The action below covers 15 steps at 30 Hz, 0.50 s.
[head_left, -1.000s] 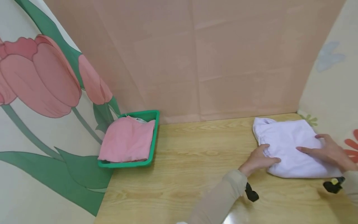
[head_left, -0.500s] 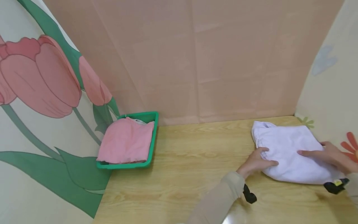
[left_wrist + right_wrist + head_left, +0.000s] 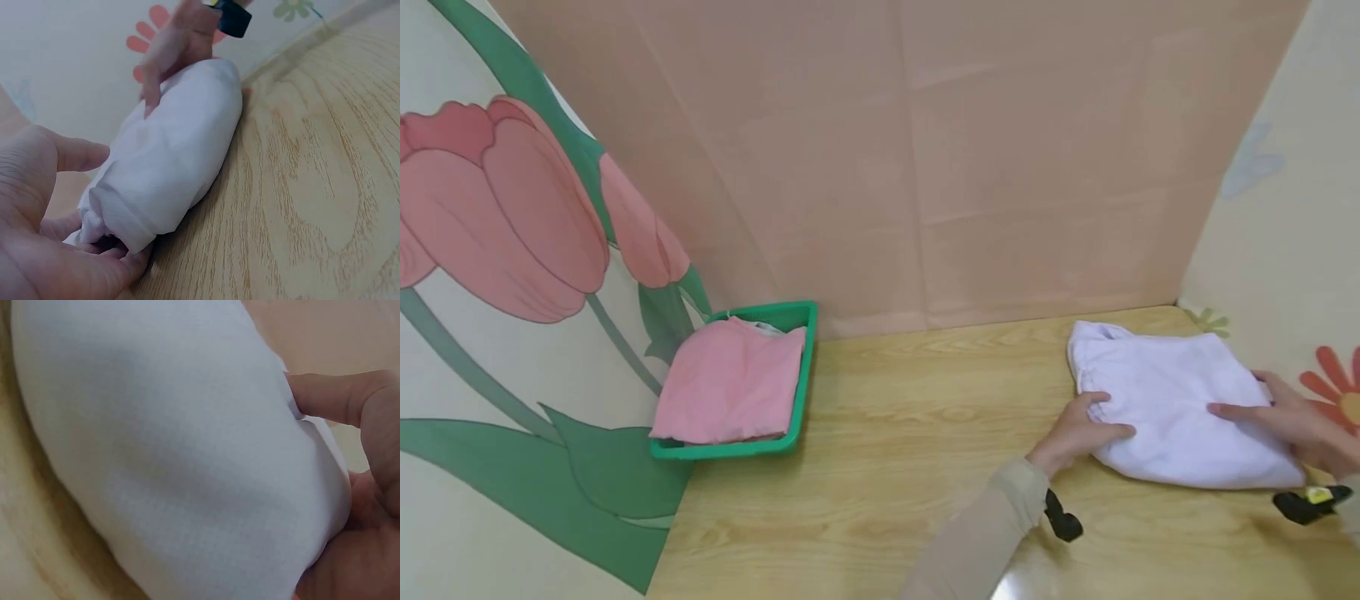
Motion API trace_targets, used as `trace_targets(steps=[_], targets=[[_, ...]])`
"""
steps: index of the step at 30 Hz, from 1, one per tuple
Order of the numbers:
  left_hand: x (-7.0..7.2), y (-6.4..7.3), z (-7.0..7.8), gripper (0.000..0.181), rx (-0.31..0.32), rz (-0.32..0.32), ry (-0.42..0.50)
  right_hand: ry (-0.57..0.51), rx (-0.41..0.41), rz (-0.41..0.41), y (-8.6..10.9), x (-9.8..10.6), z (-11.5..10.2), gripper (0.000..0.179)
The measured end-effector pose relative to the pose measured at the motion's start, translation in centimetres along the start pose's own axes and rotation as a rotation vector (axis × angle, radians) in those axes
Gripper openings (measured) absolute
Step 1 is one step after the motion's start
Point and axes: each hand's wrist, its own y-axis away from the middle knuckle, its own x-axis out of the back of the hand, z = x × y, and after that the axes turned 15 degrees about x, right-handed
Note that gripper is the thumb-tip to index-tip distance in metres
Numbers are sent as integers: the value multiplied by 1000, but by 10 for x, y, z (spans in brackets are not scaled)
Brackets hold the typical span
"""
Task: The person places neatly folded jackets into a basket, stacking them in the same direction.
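Note:
A folded white cloth (image 3: pixel 1172 408), thick and soft with a gathered left edge, lies on the right part of the table. At its left edge my left hand (image 3: pixel 1078 433) grips it, thumb above and fingers tucked into the fold low down, as the left wrist view shows on the cloth (image 3: pixel 169 144). My right hand (image 3: pixel 1296 421) holds the opposite side. Its thumb presses a dent into the top of the cloth (image 3: pixel 187 437) in the right wrist view, while the other fingers reach round the edge, partly hidden.
A green basket (image 3: pixel 808 367) with a folded pink cloth (image 3: pixel 730 383) stands at the table's back left, against a wall painted with tulips (image 3: pixel 542 217). Behind the wooden table (image 3: pixel 880 467) hangs a pinkish-brown sheet (image 3: pixel 820 158). A flower-painted wall (image 3: pixel 1285 267) closes the right side.
The right thumb has pressed deeper into the white cloth, and the right fingers have moved down round its edge. The left hand keeps its hold. The head view has shifted slightly.

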Motion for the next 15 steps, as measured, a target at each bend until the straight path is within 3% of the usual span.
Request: trace_targets(steps=[4, 7, 15], targets=[[2, -2, 0, 52, 1, -18, -5, -18, 93, 121, 5, -8, 6, 115], [2, -2, 1, 54, 8, -27, -1, -41, 141, 167, 7, -11, 6, 110], [-1, -3, 2, 58, 15, 26, 1, -117, 178, 59, 16, -11, 4, 100]])
